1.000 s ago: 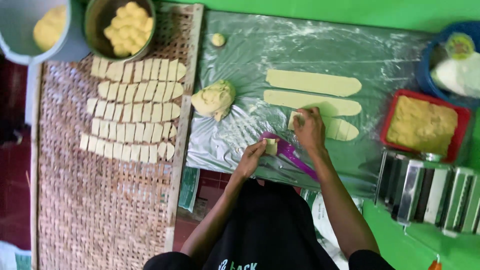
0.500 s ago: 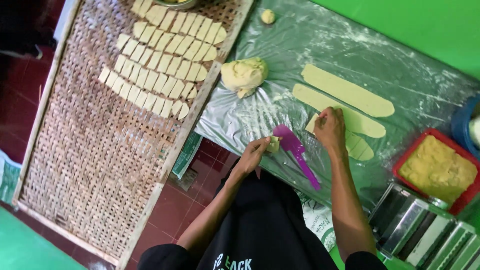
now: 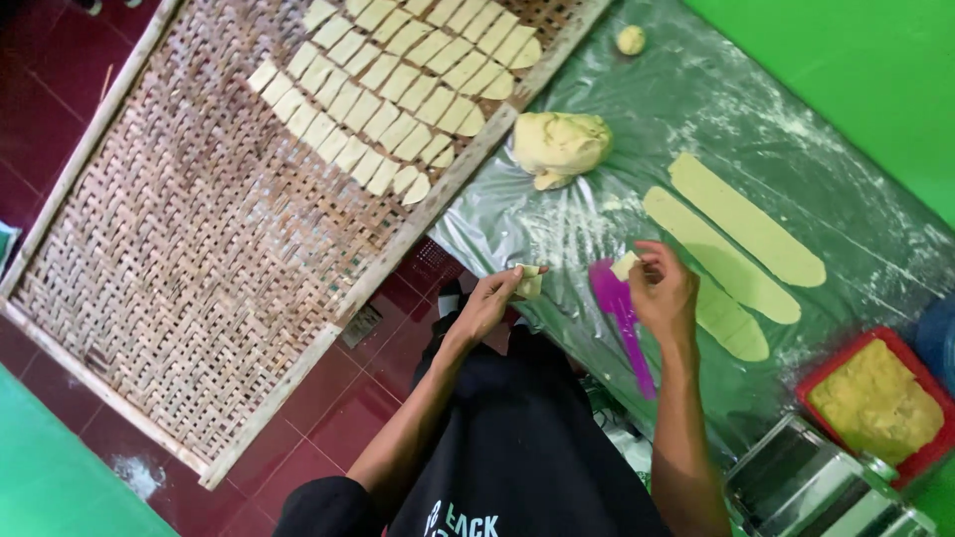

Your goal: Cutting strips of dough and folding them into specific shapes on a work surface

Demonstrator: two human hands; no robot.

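Near the frame's centre, the left hand pinches a small pale dough piece in its fingers; the right hand pinches another cut piece. A purple plastic cutter lies diagonally between them on the floured, plastic-covered counter. Long flat dough strips run diagonally toward the lower right. A woven bamboo tray at left holds rows of cut pieces.
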